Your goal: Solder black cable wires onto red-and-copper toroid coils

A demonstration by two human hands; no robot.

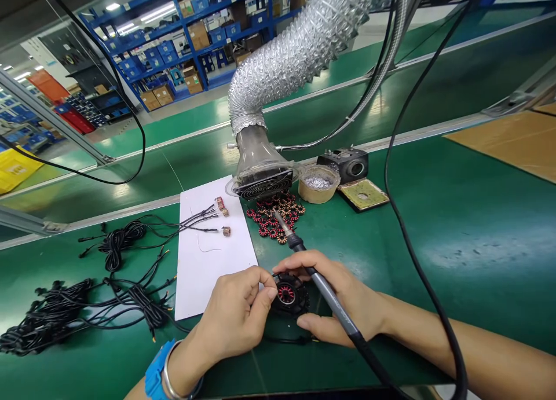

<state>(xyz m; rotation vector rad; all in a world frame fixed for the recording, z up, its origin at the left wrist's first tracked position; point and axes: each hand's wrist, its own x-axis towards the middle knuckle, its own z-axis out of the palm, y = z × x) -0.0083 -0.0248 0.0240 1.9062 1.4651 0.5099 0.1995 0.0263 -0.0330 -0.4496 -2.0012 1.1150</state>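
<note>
My right hand (347, 290) holds a soldering iron (328, 298), its tip pointing away from me. That hand's thumb and fingers also lie around the far and right sides of a black round piece (299, 298) with a small red-wound coil ring (286, 294) in its middle. Against the left side of this piece is my left hand (238, 307), its thumb and forefinger pinched together; what they hold is too small to make out. Just past the iron's tip lies a heap of small red and copper wound rings (271, 226).
A fume hood (260, 162) on a silver duct (295, 47) hangs above the rings. Behind are a round tub (319, 193), a yellow sponge (364, 194) and a black holder (350, 164). White paper (212, 284) carries wired coils (222, 207); black cable bundles (56, 307) lie left.
</note>
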